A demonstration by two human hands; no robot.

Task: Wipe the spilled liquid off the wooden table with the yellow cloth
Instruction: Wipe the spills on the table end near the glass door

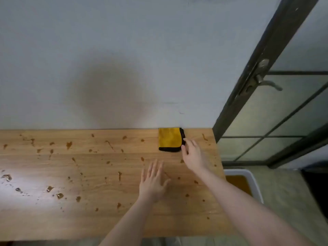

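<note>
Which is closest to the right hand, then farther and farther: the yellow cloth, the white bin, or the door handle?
From the right hand:
1. Yellow cloth, at its fingertips, by the wall.
2. White bin, on the floor right of the table.
3. Door handle, up on the right.

The yellow cloth point(169, 138), folded into a flat rectangle edged in black, lay at the far edge of the wooden table point(106, 219), against the wall and towards the right end. The spilled liquid point(68, 145) showed as brownish drops and streaks scattered over nearly the whole tabletop, with glossy puddles at the near left
</note>
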